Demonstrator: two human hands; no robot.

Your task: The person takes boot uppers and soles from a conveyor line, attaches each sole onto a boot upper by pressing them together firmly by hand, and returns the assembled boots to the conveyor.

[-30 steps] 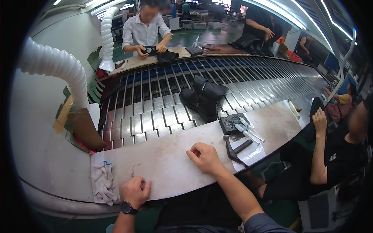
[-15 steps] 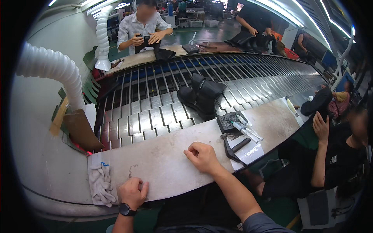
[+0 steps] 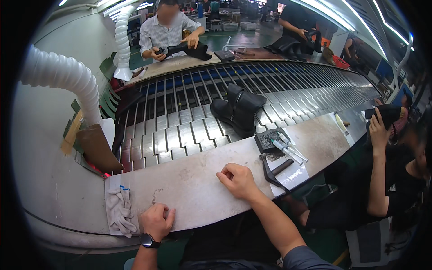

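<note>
My left hand [image 3: 155,222], with a watch at the wrist, rests loosely curled on the near edge of the pale bench [image 3: 193,191]. Beside it on the left lie light grey work gloves [image 3: 119,212]. Further right, my right hand [image 3: 238,181] rests on the bench with its fingers folded in; nothing shows in either hand. A hammer [image 3: 274,172] with a dark handle lies just right of it. Past the hammer are a dark speckled block [image 3: 268,140] and syringes [image 3: 288,150] with pale liquid. Black ankle boots [image 3: 237,110] sit on the metal slat conveyor beyond the bench.
Metal slats and rods [image 3: 180,128] of the conveyor run across behind the bench. White ribbed ducts [image 3: 67,76] hang at the left, near a brown board [image 3: 96,148]. Opposite, a person handles a black boot [image 3: 193,51]. At right, a close co-worker lifts dark footwear [image 3: 388,116].
My hands stay in place on the bench while the view shifts slightly. The person opposite has turned the black boot sideways. The co-worker at right has raised an arm with the footwear.
</note>
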